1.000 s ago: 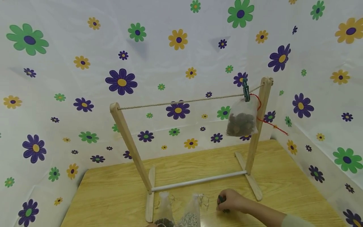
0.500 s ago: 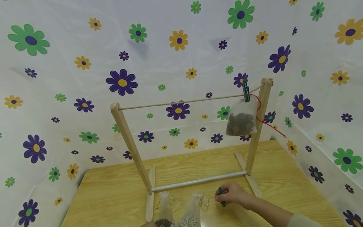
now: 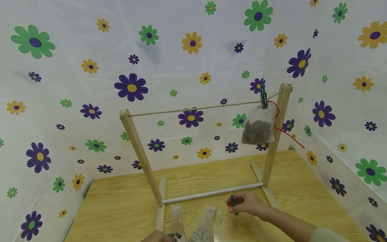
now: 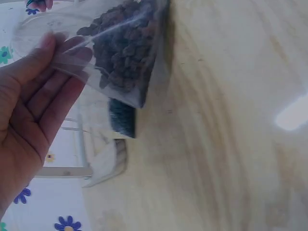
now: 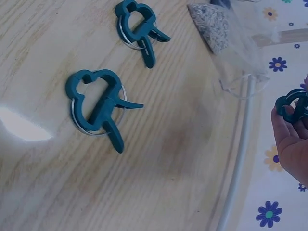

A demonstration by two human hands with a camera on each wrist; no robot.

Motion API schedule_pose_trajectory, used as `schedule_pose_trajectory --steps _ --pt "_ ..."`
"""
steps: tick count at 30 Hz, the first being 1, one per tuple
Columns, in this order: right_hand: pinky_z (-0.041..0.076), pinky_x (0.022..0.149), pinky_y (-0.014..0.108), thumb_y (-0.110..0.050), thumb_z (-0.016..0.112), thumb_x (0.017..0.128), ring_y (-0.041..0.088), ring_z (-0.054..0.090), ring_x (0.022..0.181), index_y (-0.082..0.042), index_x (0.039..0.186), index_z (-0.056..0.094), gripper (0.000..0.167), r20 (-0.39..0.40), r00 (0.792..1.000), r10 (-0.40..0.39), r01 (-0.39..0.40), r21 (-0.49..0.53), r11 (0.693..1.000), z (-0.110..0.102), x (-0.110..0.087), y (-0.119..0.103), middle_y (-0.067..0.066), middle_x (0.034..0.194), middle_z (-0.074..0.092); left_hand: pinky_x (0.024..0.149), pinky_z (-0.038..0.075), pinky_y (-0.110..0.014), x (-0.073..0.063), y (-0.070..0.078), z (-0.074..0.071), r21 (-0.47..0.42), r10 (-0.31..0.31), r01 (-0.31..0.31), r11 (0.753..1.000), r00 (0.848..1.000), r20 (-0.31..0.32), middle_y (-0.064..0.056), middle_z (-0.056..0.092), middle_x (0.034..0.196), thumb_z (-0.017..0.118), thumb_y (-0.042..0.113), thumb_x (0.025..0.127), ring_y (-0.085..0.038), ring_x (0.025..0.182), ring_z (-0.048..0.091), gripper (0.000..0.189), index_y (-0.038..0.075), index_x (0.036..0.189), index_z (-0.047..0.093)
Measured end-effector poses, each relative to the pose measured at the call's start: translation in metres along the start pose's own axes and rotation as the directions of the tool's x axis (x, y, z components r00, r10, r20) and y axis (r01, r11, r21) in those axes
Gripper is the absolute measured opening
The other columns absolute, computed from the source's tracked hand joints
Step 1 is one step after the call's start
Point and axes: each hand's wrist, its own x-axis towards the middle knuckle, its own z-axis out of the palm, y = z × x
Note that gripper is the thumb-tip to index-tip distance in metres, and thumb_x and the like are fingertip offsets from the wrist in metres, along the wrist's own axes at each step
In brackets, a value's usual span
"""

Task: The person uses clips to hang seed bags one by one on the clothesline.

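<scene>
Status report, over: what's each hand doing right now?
Right hand pinches a teal clip above the table. Left hand holds the dark-filled pouch. Line open, nothing blocking.

Your left hand (image 3: 157, 237) is cut off by the head view's bottom edge, as are both pouches (image 3: 202, 228) there. In the right wrist view your right hand (image 5: 290, 139) runs off the right edge, hiding most of its clip (image 5: 294, 102). The left wrist view is blurred; the dark pouch (image 4: 122, 50) runs past the top.
</scene>
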Motion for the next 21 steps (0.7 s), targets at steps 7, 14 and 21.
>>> schedule_pose_trajectory --steps 7,14,21 --pt "0.055 0.078 0.031 -0.015 0.074 0.082 0.025 0.065 0.103 0.008 0.109 0.065 0.036 0.035 0.997 -0.062 0.062 -0.004 0.998 -0.008 -0.003 -0.023 0.018 0.109 0.068 0.057 0.047 -0.017 -0.004 0.037 -0.014 -0.019 0.039 -0.039 0.999 0.999 -0.026 0.004 0.07 0.074 0.065 0.02 0.088 0.003 0.063 0.057 0.021 0.001 0.083 0.074" --pt "0.055 0.078 0.029 -0.016 0.075 0.082 0.021 0.065 0.1 0.006 0.109 0.065 0.036 0.032 0.993 -0.113 0.115 -0.071 0.991 -0.023 -0.009 -0.054 0.017 0.108 0.068 0.057 0.048 -0.017 0.0 0.072 -0.022 0.102 0.096 -0.088 0.991 0.993 -0.073 0.001 0.073 0.08 0.066 0.018 0.088 0.006 0.067 0.057 0.014 0.008 0.086 0.075" --pt "0.053 0.08 0.026 -0.017 0.074 0.082 0.025 0.064 0.102 0.007 0.11 0.063 0.038 0.0 0.988 -0.155 0.153 -0.181 0.972 -0.042 -0.009 -0.089 0.016 0.108 0.068 0.053 0.047 -0.016 0.002 0.116 -0.023 0.238 0.252 -0.221 0.946 0.962 -0.106 0.001 0.073 0.08 0.066 0.017 0.087 0.01 0.065 0.054 0.013 0.008 0.083 0.074"
